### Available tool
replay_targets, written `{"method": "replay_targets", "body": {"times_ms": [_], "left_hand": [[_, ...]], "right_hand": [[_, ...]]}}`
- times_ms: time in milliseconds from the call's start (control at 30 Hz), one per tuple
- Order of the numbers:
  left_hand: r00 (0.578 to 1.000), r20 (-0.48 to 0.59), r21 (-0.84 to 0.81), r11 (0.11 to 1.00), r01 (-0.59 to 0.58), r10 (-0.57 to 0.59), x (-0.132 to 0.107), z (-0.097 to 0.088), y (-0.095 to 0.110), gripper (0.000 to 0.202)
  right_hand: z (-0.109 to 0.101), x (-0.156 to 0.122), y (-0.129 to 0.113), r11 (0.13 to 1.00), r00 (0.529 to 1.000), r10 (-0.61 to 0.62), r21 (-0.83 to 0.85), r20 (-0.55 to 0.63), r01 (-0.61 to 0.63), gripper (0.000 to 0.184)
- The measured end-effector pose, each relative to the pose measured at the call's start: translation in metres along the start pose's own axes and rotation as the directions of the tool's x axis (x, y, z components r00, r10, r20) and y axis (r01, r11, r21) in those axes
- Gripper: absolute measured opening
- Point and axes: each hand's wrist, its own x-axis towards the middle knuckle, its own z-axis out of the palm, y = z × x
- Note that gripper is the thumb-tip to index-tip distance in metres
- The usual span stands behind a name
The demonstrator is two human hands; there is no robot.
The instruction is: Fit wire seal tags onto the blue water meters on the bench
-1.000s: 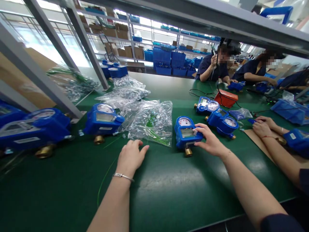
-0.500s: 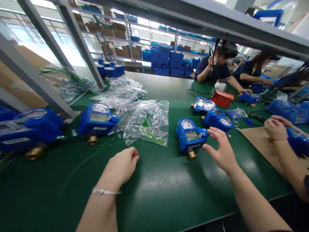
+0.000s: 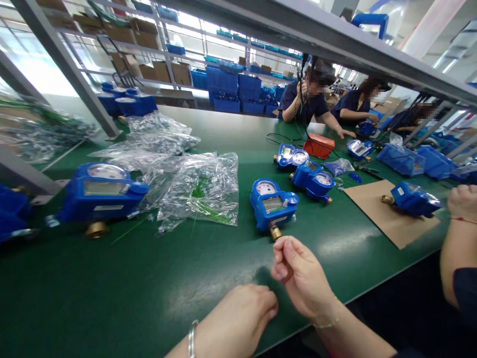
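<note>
A blue water meter [image 3: 274,204] with a round dial and a small display stands on the green workbench [image 3: 122,293]. Just below its brass fitting [image 3: 276,232] is my right hand [image 3: 301,278], closed, thumb pressed against curled fingers; I cannot tell whether it touches the fitting, and anything inside the fingers is hidden. Close by on the left, my left hand [image 3: 238,318] is seen from the back near the bench's front edge. Its fingers are curled in and hide whatever may be between them. Clear plastic bags [image 3: 201,189] with small green and pale pieces lie behind the hands.
More blue meters stand at left [image 3: 104,191] and behind right [image 3: 313,179]. Another meter [image 3: 415,199] rests on brown cardboard [image 3: 372,204], beside a co-worker's hand [image 3: 464,201]. An orange-red box [image 3: 319,145] with cables sits farther back. Metal posts [image 3: 70,74] rise at left.
My right hand has left the meter's right side, come nearer me and closed. My left hand has moved right, beside it. The view has turned right; the co-worker's hands have left the cardboard meter.
</note>
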Motion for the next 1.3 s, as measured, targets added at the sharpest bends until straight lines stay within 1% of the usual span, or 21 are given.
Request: {"method": "replay_targets", "body": {"times_ms": [100,167,200,233,267,300,333,400,467,533,600,700,833,933,1000,1067,1100,1133,1200,1267,1300], "left_hand": [[0.991,-0.032,-0.083,0.988,-0.133,0.131,0.008,-0.004,-0.006,0.017],[0.963,-0.23,-0.122,0.978,-0.169,0.138,0.016,-0.015,-0.021,0.018],[0.923,-0.371,-0.105,0.982,-0.155,0.106,0.022,-0.023,-0.033,0.02],[0.853,-0.519,-0.05,0.993,-0.103,0.062,0.03,-0.032,-0.048,0.022],[0.781,-0.621,0.045,0.998,-0.047,0.065,0.039,-0.042,-0.064,0.026],[0.746,-0.658,0.153,0.988,-0.004,0.105,0.049,-0.052,-0.081,0.035],[0.762,-0.626,0.271,0.962,0.017,0.163,0.059,-0.061,-0.096,0.047],[0.827,-0.491,0.462,0.887,-0.02,0.274,0.082,-0.076,-0.119,0.065],[0.874,-0.344,0.552,0.827,-0.108,0.344,0.104,-0.084,-0.127,0.072],[0.881,-0.278,0.562,0.809,-0.174,0.382,0.123,-0.085,-0.121,0.075],[0.872,-0.282,0.543,0.816,-0.198,0.399,0.138,-0.08,-0.106,0.079],[0.867,-0.295,0.51,0.834,-0.213,0.402,0.154,-0.073,-0.081,0.082],[0.868,-0.3,0.455,0.859,-0.235,0.396,0.156,-0.064,-0.065,0.082],[0.842,-0.409,0.427,0.889,-0.164,0.352,0.147,-0.048,-0.062,0.081],[0.777,-0.555,0.368,0.926,-0.088,0.295,0.137,-0.032,-0.061,0.072],[0.685,-0.706,0.23,0.973,-0.016,0.178,0.127,-0.014,-0.06,0.057],[0.656,-0.748,0.134,0.991,-0.001,0.102,0.122,-0.006,-0.06,0.048],[0.653,-0.757,0.026,1.0,0.001,0.019,0.118,0.001,-0.059,0.039],[0.718,-0.686,-0.187,0.982,-0.014,-0.12,0.112,0.012,-0.058,0.024],[0.805,-0.568,-0.333,0.942,-0.035,-0.171,0.111,0.019,-0.058,0.015],[0.832,-0.527,-0.374,0.926,-0.043,-0.174,0.111,0.02,-0.058,0.014]], "right_hand": [[-0.01,0.004,-0.018,0.969,0.981,-0.165,-0.205,-0.106,0.141,0.026],[-0.019,0.005,-0.029,0.886,0.941,-0.304,-0.408,-0.149,0.221,0.027],[-0.024,0.004,-0.033,0.829,0.916,-0.369,-0.502,-0.157,0.248,0.028],[-0.028,0.003,-0.037,0.766,0.895,-0.421,-0.587,-0.15,0.262,0.027],[-0.031,0.002,-0.04,0.701,0.88,-0.455,-0.663,-0.133,0.263,0.024],[-0.035,0.001,-0.043,0.634,0.873,-0.476,-0.73,-0.108,0.256,0.021],[-0.037,0.0,-0.045,0.563,0.868,-0.49,-0.789,-0.079,0.246,0.018],[-0.04,-0.002,-0.047,0.405,0.852,-0.524,-0.883,-0.009,0.239,0.015],[-0.042,-0.004,-0.048,0.233,0.821,-0.565,-0.94,0.079,0.25,0.013],[-0.044,-0.005,-0.051,0.058,0.784,-0.596,-0.964,0.175,0.26,0.012],[-0.048,-0.004,-0.056,-0.101,0.749,-0.609,-0.963,0.259,0.251,0.011],[-0.055,0.001,-0.067,-0.266,0.732,-0.596,-0.942,0.329,0.207,0.013],[-0.065,0.012,-0.081,-0.363,0.763,-0.544,-0.918,0.349,0.161,0.013],[-0.069,0.019,-0.089,-0.404,0.794,-0.487,-0.9,0.363,0.164,0.014],[-0.07,0.022,-0.094,-0.431,0.811,-0.446,-0.885,0.378,0.175,0.015],[-0.071,0.025,-0.098,-0.454,0.829,-0.404,-0.871,0.387,0.185,0.015],[-0.071,0.026,-0.1,-0.463,0.837,-0.385,-0.866,0.389,0.189,0.015],[-0.07,0.027,-0.101,-0.471,0.845,-0.366,-0.861,0.39,0.193,0.015],[-0.069,0.029,-0.103,-0.485,0.856,-0.332,-0.85,0.396,0.205,0.014],[-0.067,0.031,-0.104,-0.498,0.859,-0.305,-0.838,0.411,0.224,0.014],[-0.066,0.033,-0.104,-0.505,0.86,-0.292,-0.831,0.419,0.233,0.014]]}}
